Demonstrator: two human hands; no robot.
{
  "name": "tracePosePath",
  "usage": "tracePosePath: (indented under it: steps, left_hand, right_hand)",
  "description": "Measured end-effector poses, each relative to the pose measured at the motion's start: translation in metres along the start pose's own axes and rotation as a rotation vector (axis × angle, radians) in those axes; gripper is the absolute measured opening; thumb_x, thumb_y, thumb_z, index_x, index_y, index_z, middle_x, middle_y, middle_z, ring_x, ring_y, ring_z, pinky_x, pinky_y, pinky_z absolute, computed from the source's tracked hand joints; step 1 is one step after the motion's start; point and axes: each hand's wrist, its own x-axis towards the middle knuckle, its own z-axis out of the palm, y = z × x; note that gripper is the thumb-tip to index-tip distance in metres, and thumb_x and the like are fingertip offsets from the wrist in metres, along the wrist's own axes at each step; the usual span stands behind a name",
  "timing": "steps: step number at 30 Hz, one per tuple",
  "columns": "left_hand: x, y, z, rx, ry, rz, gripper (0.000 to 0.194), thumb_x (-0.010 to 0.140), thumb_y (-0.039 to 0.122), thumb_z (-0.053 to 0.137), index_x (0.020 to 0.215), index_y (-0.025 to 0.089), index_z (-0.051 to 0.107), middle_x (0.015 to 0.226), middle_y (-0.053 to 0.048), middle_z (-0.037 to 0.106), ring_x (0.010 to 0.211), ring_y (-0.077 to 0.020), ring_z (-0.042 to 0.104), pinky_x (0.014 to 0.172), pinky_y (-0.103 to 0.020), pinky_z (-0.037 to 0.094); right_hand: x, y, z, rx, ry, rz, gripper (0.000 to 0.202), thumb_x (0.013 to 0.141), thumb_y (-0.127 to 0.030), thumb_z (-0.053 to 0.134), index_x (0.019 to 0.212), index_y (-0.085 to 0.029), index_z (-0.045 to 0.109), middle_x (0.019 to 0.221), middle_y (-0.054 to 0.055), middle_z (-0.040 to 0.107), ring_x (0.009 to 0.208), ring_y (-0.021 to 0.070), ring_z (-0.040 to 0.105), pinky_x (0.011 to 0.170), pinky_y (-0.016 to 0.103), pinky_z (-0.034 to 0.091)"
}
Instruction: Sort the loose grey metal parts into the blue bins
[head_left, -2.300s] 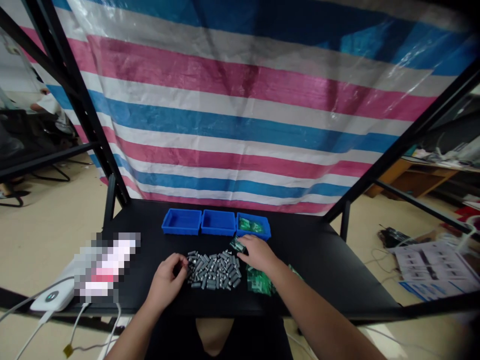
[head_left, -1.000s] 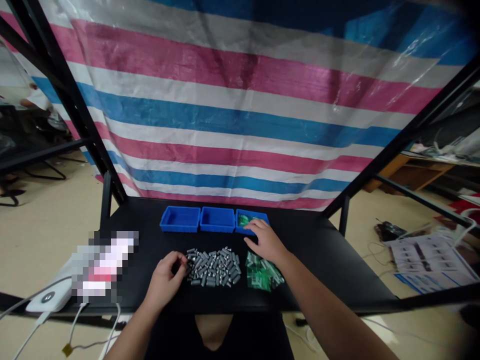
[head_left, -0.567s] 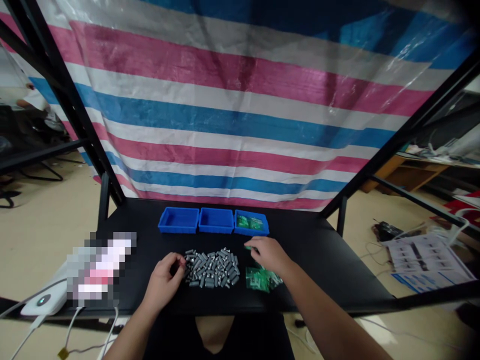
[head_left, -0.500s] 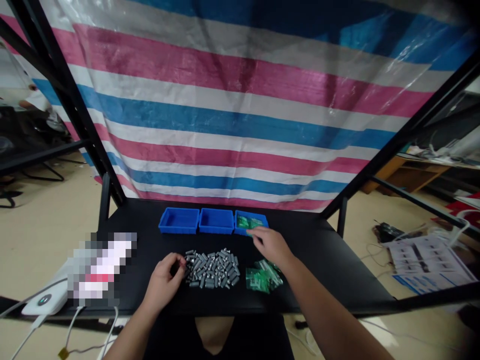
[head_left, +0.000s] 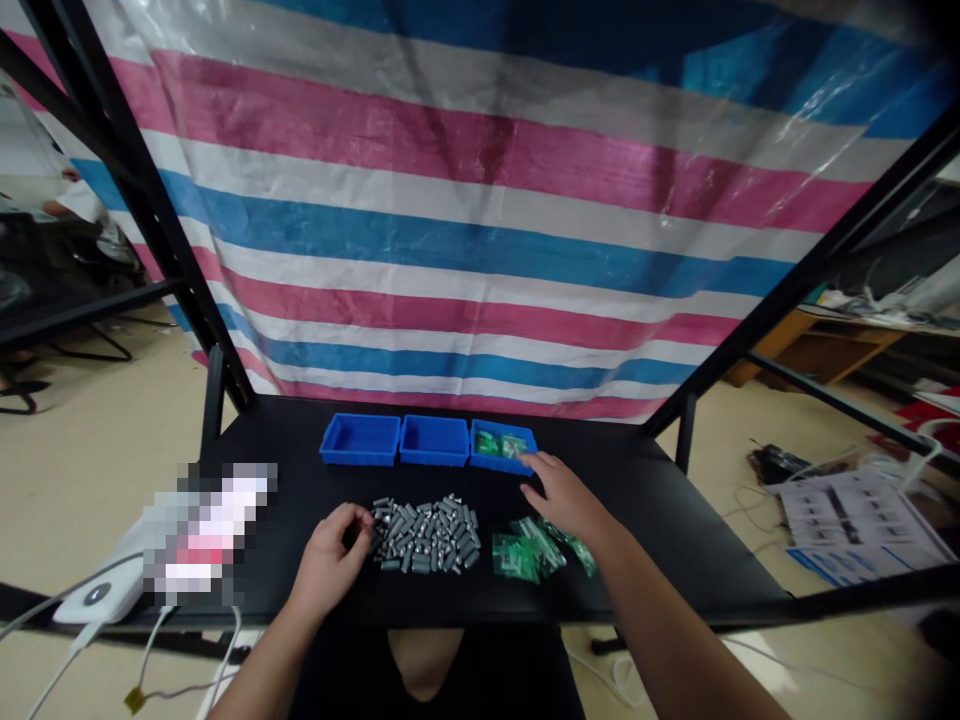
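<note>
My right hand [head_left: 570, 497] is just in front of the right blue tray [head_left: 501, 465], fingers stretched out and thumb apart, with nothing visible in it. Small clear packets with green contents [head_left: 489, 442] lie inside that tray. Below the hand is a heap of similar green packets [head_left: 525, 555], partly covered by my wrist. My left hand [head_left: 334, 555] rests with curled fingers at the left edge of a pile of small grey metallic cylinders [head_left: 426, 535]. Its fingertips bend inward, and whatever they may hold is hidden.
Two more blue trays, the left tray [head_left: 358, 460] and the middle tray [head_left: 433, 460], stand in the same row on the black table [head_left: 660, 540]. A blurred-out item [head_left: 217, 530] and a white device with cables [head_left: 101, 590] lie at the left. A striped sheet [head_left: 465, 230] hangs behind.
My right hand has drawn back from the right tray, toward the right, and its fingers have spread. Packets in that tray are more exposed. My left hand has hardly moved.
</note>
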Motion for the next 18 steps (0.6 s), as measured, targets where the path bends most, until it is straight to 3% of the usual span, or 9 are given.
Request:
tracePosePath:
  steps: [5,10,14,18]
  left_hand:
    - [0.001,0.001,-0.001,0.008,-0.018,0.012,0.016,0.093,0.035,0.053,0.090,0.022,0.063,0.087,-0.002,0.068,0.083,-0.0183,0.065,0.077,-0.028,0.049]
    - [0.001,0.001,-0.001,0.024,-0.019,0.011,0.018,0.093,0.037,0.052,0.090,0.022,0.062,0.088,-0.003,0.069,0.084,-0.0189,0.065,0.078,-0.029,0.049]
    - [0.001,0.005,-0.002,0.029,-0.020,-0.003,0.020,0.094,0.039,0.051,0.091,0.022,0.062,0.089,-0.003,0.069,0.083,-0.0191,0.065,0.078,-0.029,0.050]
    - [0.001,0.007,-0.002,0.019,-0.010,0.005,0.022,0.093,0.039,0.051,0.088,0.022,0.064,0.086,-0.003,0.069,0.081,-0.0193,0.065,0.075,-0.028,0.051]
  right_hand:
    - [-0.037,-0.009,-0.004,0.043,-0.262,-0.068,0.054,0.074,-0.020,0.068,0.127,-0.028,0.067,0.127,0.007,0.067,0.119,0.0270,0.059,0.110,0.042,0.039]
    - [-0.035,-0.007,0.011,0.027,-0.257,-0.047,0.041,0.077,-0.015,0.061,0.113,-0.027,0.075,0.115,0.004,0.073,0.110,0.0238,0.064,0.100,0.036,0.045]
    - [-0.005,-0.007,-0.004,0.126,-0.111,-0.080,0.038,0.085,-0.019,0.057,0.118,-0.028,0.073,0.118,0.004,0.072,0.104,0.0219,0.069,0.095,0.034,0.051]
    - [0.040,-0.015,-0.013,0.124,0.266,-0.086,0.039,0.093,-0.026,0.052,0.129,-0.027,0.067,0.130,0.006,0.067,0.120,0.0237,0.062,0.105,0.039,0.048]
